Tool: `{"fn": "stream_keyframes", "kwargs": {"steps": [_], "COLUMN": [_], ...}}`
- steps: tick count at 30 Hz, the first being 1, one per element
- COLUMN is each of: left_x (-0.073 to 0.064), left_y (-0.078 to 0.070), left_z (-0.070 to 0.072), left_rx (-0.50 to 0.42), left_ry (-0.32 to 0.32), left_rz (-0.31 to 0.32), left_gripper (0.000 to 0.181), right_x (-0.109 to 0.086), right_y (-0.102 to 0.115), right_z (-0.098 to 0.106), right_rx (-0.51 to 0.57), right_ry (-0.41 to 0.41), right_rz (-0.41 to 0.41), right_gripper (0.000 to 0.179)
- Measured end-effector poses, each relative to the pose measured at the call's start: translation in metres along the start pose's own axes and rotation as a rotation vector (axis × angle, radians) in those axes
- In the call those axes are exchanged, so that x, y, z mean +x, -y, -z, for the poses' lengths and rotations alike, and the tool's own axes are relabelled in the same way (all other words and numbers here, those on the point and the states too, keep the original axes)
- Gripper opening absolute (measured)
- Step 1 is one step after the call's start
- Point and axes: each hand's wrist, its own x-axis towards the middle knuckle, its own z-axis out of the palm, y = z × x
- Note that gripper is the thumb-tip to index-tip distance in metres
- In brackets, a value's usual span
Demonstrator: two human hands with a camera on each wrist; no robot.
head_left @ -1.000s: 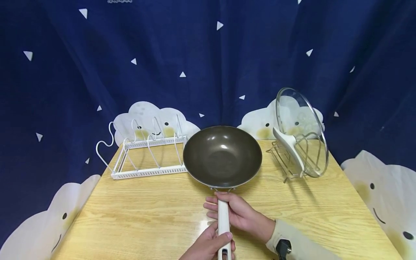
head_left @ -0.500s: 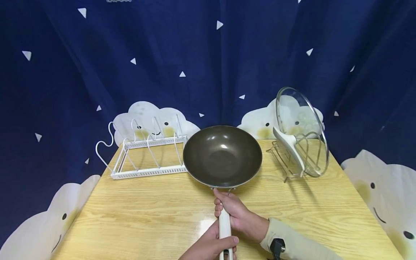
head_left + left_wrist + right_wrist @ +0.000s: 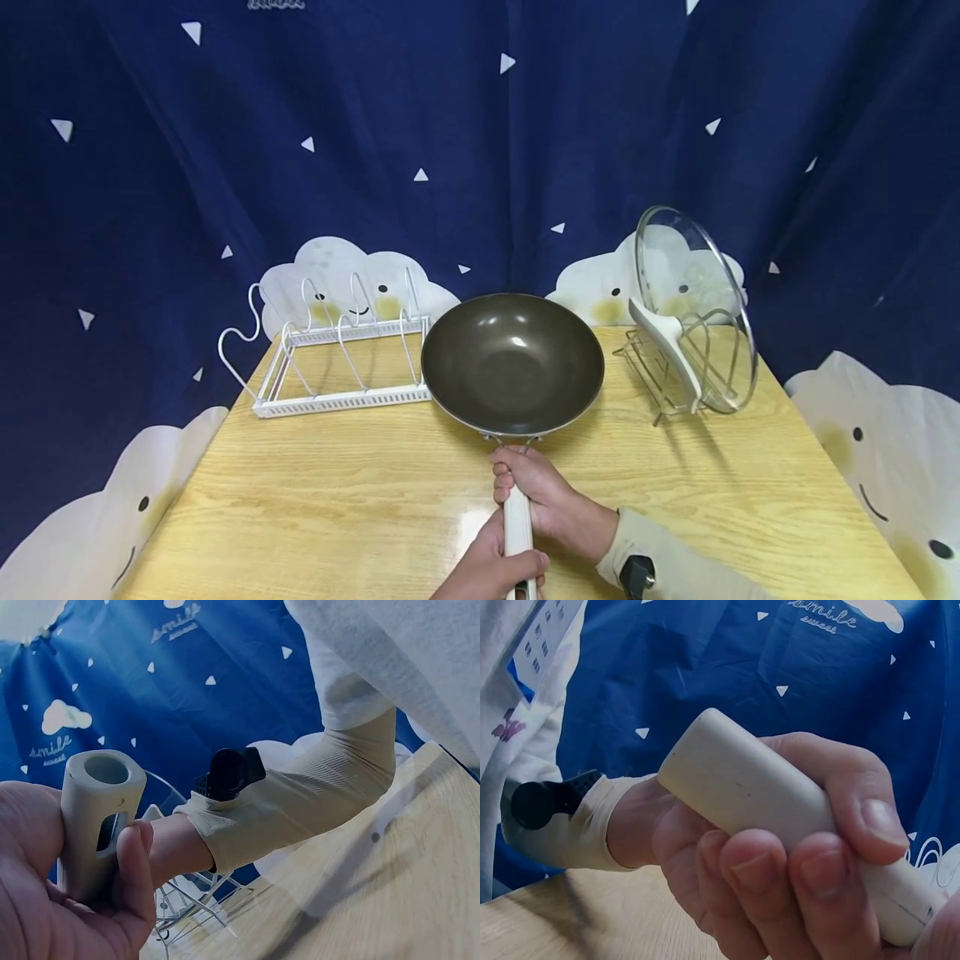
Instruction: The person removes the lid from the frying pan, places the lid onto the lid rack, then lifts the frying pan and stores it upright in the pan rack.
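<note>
A wok (image 3: 513, 362) with a dark inside faces up in the middle of the head view, its pale handle (image 3: 517, 521) pointing toward me. My right hand (image 3: 536, 487) grips the handle close to the wok, fingers curled round it and thumb on top. My left hand (image 3: 491, 562) holds the handle's end, thumb across the top. In the left wrist view, the handle's hollow end (image 3: 105, 802) sticks up between the left thumb and fingers. The right wrist view shows the left fingers (image 3: 825, 870) wrapped round the handle.
A white wire rack (image 3: 345, 404) stands at the left, its right end against the wok's outline. At the right, a glass lid (image 3: 697, 250) with a white handle leans upright in a wire stand (image 3: 645, 367). Behind the wooden table (image 3: 337, 492) hangs a blue curtain (image 3: 450, 100).
My right hand's fingers, spread under the handle a second ago, have curled round it. My left hand and the handle's end have shifted slightly right. The wok has hardly moved.
</note>
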Motion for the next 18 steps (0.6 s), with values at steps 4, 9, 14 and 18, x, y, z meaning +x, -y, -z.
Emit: {"fn": "stream_keyframes", "kwargs": {"steps": [4,9,14,18], "left_x": [-0.0014,-0.0015,-0.0041,-0.0056], "left_y": [-0.0005,-0.0017,-0.0032,-0.0058], "left_z": [-0.0037,-0.0055,-0.0074,-0.0085], "left_rx": [0.026,0.035,0.053,0.058], "left_ry": [-0.025,-0.028,-0.045,-0.037], "left_rz": [-0.014,-0.021,-0.016,-0.024], "left_gripper": [0.067,0.064,0.061,0.063], "right_x": [-0.0027,-0.0047,-0.0072,-0.009], "right_y": [-0.0003,0.001,0.0025,0.0037], "right_z": [0.0007,0.0005,-0.0005,-0.0015], "right_rx": [-0.006,0.014,0.033,0.043], "right_ry": [0.006,0.02,0.029,0.029], "right_rz": [-0.008,-0.016,-0.027,-0.026], "right_gripper": [0.022,0.023,0.025,0.025]}}
